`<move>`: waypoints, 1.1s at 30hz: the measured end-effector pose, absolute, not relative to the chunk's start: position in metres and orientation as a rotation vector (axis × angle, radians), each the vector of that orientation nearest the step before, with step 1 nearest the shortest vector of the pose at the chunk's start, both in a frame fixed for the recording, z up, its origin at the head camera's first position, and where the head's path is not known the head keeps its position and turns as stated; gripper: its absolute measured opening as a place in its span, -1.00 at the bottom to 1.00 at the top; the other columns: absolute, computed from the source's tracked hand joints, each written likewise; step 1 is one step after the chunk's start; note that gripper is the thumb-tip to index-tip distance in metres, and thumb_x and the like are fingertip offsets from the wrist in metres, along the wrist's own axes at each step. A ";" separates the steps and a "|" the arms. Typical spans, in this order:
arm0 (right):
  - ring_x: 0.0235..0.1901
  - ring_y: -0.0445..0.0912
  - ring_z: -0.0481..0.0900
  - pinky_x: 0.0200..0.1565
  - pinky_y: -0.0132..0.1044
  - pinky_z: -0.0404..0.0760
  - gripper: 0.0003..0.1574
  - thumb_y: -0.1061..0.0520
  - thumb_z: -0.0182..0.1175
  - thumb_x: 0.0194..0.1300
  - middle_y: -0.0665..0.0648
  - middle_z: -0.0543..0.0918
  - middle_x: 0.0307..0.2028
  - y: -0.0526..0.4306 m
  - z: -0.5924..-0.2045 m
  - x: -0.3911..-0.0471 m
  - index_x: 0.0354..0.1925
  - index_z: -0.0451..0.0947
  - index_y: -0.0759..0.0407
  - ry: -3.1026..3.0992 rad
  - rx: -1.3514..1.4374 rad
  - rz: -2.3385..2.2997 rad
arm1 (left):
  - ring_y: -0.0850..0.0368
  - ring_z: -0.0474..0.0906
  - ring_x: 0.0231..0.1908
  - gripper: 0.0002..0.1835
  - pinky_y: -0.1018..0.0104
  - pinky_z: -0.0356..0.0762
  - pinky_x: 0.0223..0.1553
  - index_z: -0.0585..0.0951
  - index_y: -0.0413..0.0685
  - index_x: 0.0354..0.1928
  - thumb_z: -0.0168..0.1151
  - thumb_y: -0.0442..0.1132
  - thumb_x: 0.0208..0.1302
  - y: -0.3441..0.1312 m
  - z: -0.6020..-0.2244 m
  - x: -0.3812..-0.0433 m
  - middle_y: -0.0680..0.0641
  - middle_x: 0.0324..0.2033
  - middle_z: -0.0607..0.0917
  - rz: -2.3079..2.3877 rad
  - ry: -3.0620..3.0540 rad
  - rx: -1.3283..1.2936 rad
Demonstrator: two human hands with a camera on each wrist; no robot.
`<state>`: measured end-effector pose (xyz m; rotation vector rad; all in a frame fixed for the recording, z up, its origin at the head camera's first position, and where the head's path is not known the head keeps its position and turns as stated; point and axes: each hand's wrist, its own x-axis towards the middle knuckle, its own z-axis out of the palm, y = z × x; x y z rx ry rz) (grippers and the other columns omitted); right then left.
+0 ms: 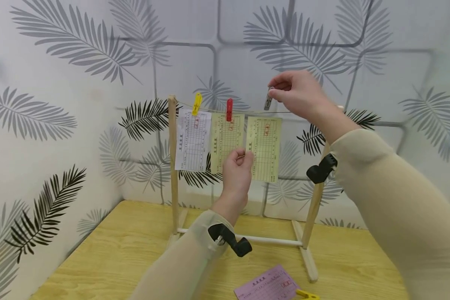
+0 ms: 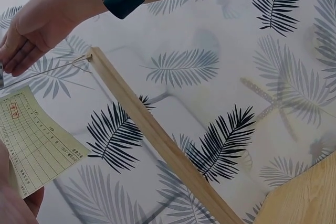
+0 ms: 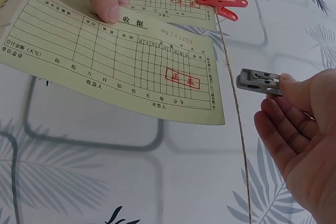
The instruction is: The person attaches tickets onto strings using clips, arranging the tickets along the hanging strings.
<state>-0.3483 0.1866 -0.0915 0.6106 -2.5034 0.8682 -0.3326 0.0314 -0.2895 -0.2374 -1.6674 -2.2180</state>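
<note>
My left hand (image 1: 237,175) pinches the edge of a pale yellow-green receipt slip (image 1: 265,152), holding it just below a thin string (image 3: 234,98). Between the thumb and fingers of my right hand (image 1: 300,93) is a grey clothespin (image 1: 268,99), close above the string in the head view. The right wrist view shows this clothespin (image 3: 260,81) apart from both the string and the held slip. To the left, a red clothespin (image 1: 229,109) clips another yellowish receipt (image 1: 226,135) to the string. Beside it a white receipt (image 1: 192,143) hangs from a yellow clothespin (image 1: 197,104).
The string spans a wooden frame with a left post (image 1: 173,166), a right post (image 1: 315,200) and a white lower bar (image 1: 266,240). On the wooden table (image 1: 108,250) lie a pink receipt (image 1: 266,285) and another yellow clothespin (image 1: 307,295). A leaf-patterned wall stands behind.
</note>
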 end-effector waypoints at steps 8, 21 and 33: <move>0.10 0.01 0.66 0.17 -0.04 0.55 -0.54 -0.02 0.23 0.67 0.20 0.74 0.19 0.179 -0.091 -0.352 0.34 0.67 0.16 -2.525 0.611 0.822 | 0.11 0.52 -0.14 -0.90 0.20 0.46 -0.16 0.65 -0.07 -0.02 0.28 -0.20 0.66 0.029 -0.290 -0.335 -0.01 -0.18 0.68 -2.234 -1.656 -0.235; 0.10 0.03 0.68 0.15 -0.06 0.56 -0.58 0.03 0.26 0.66 0.23 0.76 0.15 0.178 -0.090 -0.354 0.29 0.69 0.21 -2.528 0.632 0.777 | 0.13 0.53 -0.10 -0.89 0.18 0.47 -0.10 0.64 -0.08 0.00 0.27 -0.20 0.67 0.029 -0.288 -0.336 0.00 -0.17 0.69 -2.247 -1.630 -0.241; 0.05 0.03 0.66 0.06 -0.11 0.54 -0.63 0.06 0.26 0.65 0.22 0.75 0.11 0.177 -0.094 -0.354 0.25 0.69 0.23 -2.565 0.632 0.774 | 0.11 0.55 -0.06 -0.88 0.18 0.49 -0.07 0.64 -0.09 0.02 0.27 -0.19 0.67 0.031 -0.289 -0.338 -0.03 -0.14 0.69 -2.257 -1.612 -0.239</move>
